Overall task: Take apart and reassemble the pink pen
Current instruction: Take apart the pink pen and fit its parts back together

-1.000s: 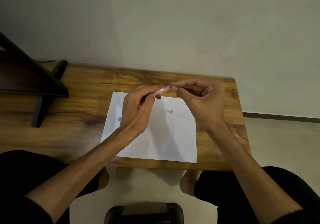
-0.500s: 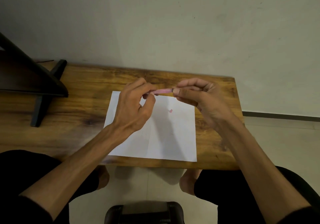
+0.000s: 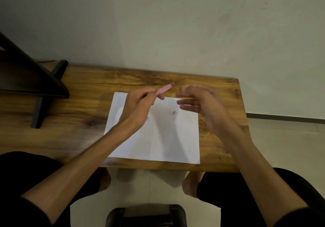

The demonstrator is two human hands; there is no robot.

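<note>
At the bottom of the frame sits a dark stool (image 3: pixel 146 215). Above it, a white sheet of paper (image 3: pixel 158 139) lies on the wooden table (image 3: pixel 70 121), with 1 small pink piece (image 3: pixel 174 112) on it. The left hand (image 3: pixel 139 107) pinches the pink pen (image 3: pixel 164 89) at centre frame, its tip angled up-right. The right hand (image 3: pixel 198 102) hovers beside it, fingers relaxed, holding nothing. A dark stand (image 3: pixel 31 79) fills the upper left.
</note>
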